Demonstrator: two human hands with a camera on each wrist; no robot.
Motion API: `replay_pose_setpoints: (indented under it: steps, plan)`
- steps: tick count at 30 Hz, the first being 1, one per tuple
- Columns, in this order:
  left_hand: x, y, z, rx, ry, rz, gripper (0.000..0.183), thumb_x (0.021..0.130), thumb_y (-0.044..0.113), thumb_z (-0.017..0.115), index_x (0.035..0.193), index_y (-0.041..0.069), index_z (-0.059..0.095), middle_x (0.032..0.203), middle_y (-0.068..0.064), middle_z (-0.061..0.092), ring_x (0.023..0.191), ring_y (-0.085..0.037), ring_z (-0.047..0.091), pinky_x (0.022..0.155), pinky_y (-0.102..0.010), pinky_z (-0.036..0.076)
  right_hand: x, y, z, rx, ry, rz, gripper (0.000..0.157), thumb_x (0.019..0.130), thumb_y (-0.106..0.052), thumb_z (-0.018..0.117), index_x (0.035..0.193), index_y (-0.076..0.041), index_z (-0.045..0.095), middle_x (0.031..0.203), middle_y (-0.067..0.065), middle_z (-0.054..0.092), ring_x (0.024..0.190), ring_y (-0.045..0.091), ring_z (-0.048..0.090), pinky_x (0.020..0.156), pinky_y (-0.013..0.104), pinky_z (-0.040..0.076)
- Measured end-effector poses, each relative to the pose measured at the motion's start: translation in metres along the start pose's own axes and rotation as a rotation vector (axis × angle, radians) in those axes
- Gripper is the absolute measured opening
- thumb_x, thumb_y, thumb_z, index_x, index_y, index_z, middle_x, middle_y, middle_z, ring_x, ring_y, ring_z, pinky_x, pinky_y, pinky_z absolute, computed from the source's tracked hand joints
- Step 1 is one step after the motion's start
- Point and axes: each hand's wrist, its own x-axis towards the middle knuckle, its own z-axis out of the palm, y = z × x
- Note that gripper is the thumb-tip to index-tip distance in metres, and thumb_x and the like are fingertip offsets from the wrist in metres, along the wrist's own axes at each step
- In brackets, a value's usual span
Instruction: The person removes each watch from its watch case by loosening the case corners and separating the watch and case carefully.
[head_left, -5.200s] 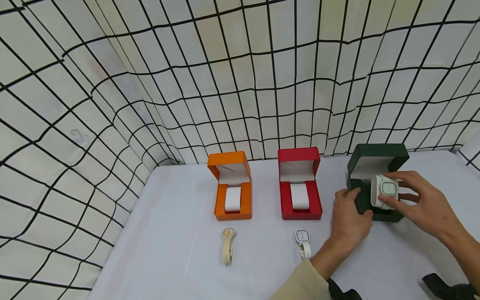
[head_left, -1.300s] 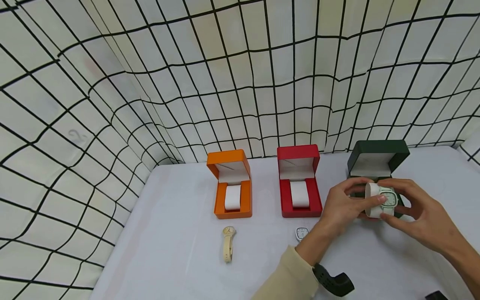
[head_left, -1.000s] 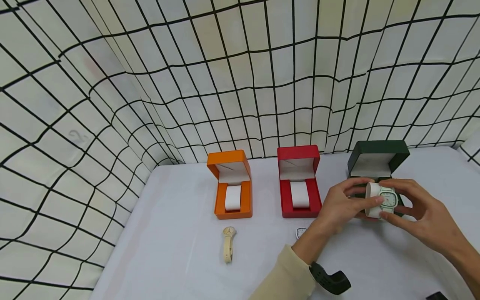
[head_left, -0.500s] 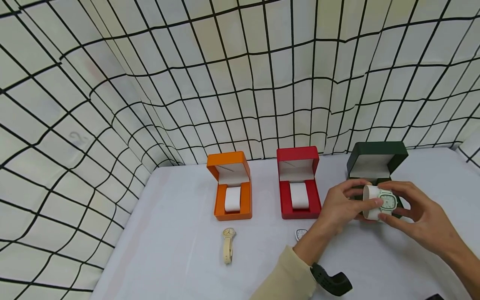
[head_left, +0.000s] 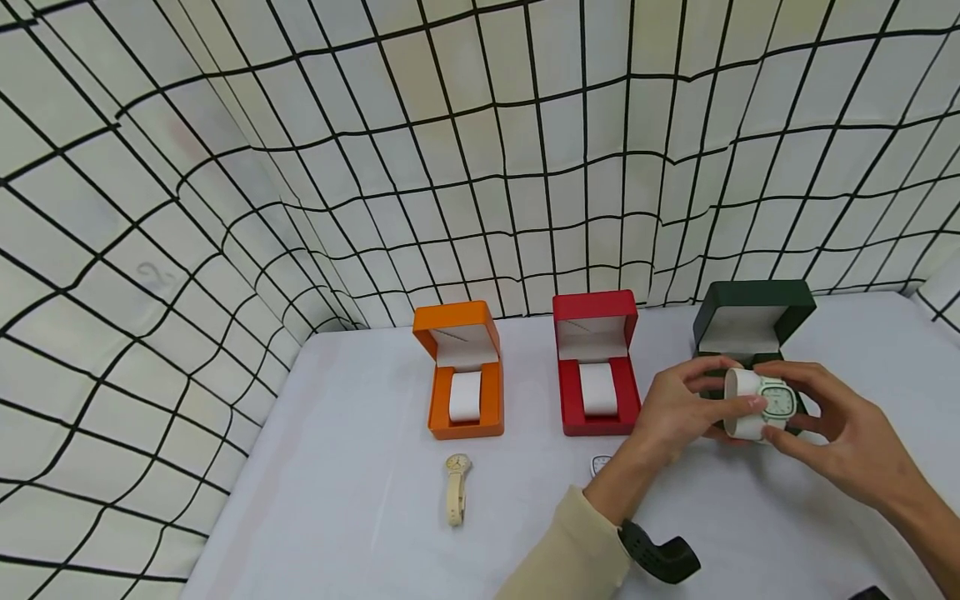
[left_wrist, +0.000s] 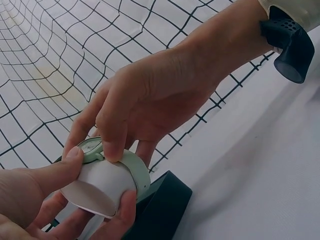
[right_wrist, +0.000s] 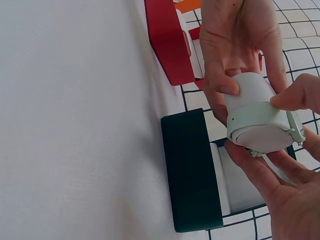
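A pale green watch (head_left: pixel 780 401) is wrapped round a white watch cushion (head_left: pixel 741 408) above the open green box (head_left: pixel 756 293). My left hand (head_left: pixel 678 408) pinches the cushion and watch from the left, its thumb near the dial. From the other side, my right hand (head_left: pixel 851 429) grips the watch between thumb and fingers. The left wrist view shows the pale green strap (left_wrist: pixel 136 172) lying round the cushion (left_wrist: pixel 107 180). In the right wrist view, the cushion's bare end (right_wrist: pixel 247 90) sticks out beyond the strap toward the left hand.
Left of the green box stand an open red box (head_left: pixel 564 412) and an open orange box (head_left: pixel 441 417), each with a white cushion inside. A cream watch (head_left: pixel 456 492) lies before the orange box. Another watch (head_left: pixel 600 463) is mostly hidden by the left forearm. Black netting (head_left: pixel 480 179) rises behind.
Since the oldest frame, my left hand has left the green box and taken hold of the cushion and watch, which have shifted slightly left. Over the last second, the hands have barely moved.
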Motion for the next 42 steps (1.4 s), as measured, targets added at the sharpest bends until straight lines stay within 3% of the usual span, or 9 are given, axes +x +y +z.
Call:
replay_pose_setpoints:
  steps: [9,23,42]
  plan:
    - [0.0010,0.0004,-0.0020,-0.005,0.002,-0.024,0.036,0.083,0.000,0.084,0.105,0.028,0.077,0.088,0.009,0.072,0.071,-0.009,0.067,0.061,-0.037,0.064,0.0000,-0.0002,0.0002,0.007,0.002,0.005,0.079,0.072,0.018,0.083,0.143,-0.005,0.058,0.131,-0.013,0.057,0.111,-0.006,0.055,0.081,0.001,0.048]
    - [0.0005,0.0032,-0.0030,0.024,0.004,-0.036,0.035,0.084,0.001,0.084,0.105,0.028,0.077,0.090,0.011,0.070,0.074,-0.009,0.066,0.064,-0.037,0.065,0.0006,-0.0004,-0.0013,-0.012,-0.021,0.001,0.083,0.072,0.018,0.084,0.146,-0.006,0.057,0.136,-0.015,0.053,0.107,-0.005,0.054,0.079,0.002,0.049]
    - [-0.0028,0.0010,0.0008,0.006,0.029,0.040,0.029,0.082,0.003,0.085,0.101,0.023,0.077,0.091,0.015,0.068,0.065,-0.009,0.064,0.055,-0.031,0.062,-0.0018,0.0019,-0.0017,0.000,0.025,0.034,0.077,0.077,0.013,0.084,0.146,-0.006,0.058,0.133,-0.015,0.055,0.108,-0.015,0.060,0.085,-0.001,0.048]
